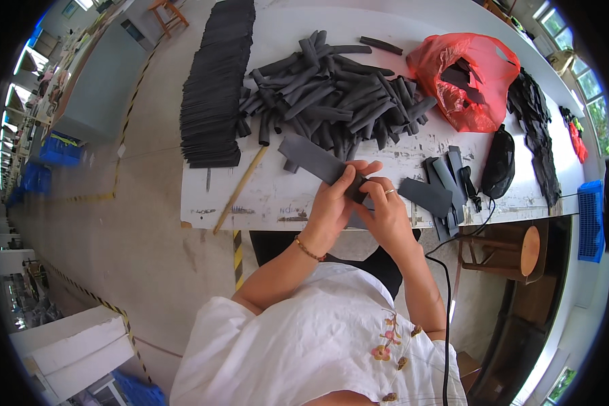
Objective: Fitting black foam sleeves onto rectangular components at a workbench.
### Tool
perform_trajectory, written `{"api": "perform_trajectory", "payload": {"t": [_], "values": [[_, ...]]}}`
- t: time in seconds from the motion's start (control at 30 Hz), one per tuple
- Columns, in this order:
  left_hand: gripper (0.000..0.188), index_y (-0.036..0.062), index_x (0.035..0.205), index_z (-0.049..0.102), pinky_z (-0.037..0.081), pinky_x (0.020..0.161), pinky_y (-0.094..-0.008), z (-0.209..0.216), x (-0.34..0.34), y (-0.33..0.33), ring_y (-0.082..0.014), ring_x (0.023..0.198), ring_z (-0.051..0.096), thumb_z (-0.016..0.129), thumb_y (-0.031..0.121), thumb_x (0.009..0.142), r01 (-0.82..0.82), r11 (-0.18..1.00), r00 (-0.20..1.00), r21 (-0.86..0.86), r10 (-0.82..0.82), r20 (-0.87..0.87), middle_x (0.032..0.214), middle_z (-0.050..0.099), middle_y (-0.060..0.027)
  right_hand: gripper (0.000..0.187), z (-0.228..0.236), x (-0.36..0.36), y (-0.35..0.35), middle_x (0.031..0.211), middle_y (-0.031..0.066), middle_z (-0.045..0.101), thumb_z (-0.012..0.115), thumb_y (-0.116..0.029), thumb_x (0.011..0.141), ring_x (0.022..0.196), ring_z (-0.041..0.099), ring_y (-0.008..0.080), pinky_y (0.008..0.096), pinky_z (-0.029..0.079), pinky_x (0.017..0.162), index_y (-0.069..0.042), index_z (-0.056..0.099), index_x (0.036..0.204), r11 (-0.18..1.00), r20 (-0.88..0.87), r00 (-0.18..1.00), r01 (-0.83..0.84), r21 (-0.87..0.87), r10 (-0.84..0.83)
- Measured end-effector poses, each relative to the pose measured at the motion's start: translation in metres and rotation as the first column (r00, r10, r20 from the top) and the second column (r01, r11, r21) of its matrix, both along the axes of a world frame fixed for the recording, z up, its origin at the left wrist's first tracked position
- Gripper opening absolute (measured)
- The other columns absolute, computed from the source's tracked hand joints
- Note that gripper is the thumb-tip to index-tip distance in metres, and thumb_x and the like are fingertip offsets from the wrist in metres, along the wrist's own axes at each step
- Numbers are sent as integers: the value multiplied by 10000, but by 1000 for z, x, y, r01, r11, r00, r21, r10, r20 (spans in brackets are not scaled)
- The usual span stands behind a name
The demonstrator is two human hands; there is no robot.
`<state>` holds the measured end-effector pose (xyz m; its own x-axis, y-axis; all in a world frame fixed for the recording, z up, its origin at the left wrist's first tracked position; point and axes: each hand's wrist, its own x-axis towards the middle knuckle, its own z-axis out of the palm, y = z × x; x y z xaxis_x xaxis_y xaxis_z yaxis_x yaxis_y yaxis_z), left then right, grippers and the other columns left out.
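A person in a white shirt (pixel 298 325) is at a white table (pixel 271 179), seen from above, working a flat dark grey strip (pixel 311 160) between two bare hands, just above the table's near edge. The left hand (pixel 330 199) pinches the strip, thumb lying along its upper face and fingers behind; the right hand (pixel 389 211) has thumb and fingertips pressed together at the near end, where the material looks darker and perhaps folded or curled, though the fingers hide exactly how. One risk, as I judge it, is the near end slipping or skewing if the two pinches loosen or pull unevenly; another is the long free end snagging on the heap of dark tubes (pixel 331 95) just beyond it if the hands push forward. The strip's long axis runs diagonally: its free end points away from the body and to the left, toward the heap, while the gripped end points back toward the right hand. Beside that hand lie loose flat pieces (pixel 426 196).
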<state>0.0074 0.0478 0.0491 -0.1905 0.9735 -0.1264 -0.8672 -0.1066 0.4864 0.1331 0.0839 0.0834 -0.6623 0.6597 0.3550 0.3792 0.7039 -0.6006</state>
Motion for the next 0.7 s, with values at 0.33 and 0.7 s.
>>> {"api": "perform_trajectory", "payload": {"t": [0.33, 0.7], "values": [[324, -9, 1107, 555, 486, 943, -415, 19, -6, 9, -296, 1005, 643, 530, 290, 984, -222, 974, 975, 42, 223, -8, 1027, 652, -155, 130, -1, 0, 12, 948, 110, 614, 694, 34, 774, 695, 602, 270, 321, 491, 622, -5, 596, 851, 998, -179, 982, -63, -6, 61], [336, -1, 1141, 559, 473, 966, -423, 9, -8, 4, -306, 1077, 618, 511, 297, 992, -180, 983, 983, 33, 181, -14, 1072, 648, -160, 121, -4, 0, 12, 955, 118, 615, 685, 32, 778, 739, 600, 245, 298, 489, 669, 14, 611, 873, 994, -181, 982, -62, -87, 46]]}}
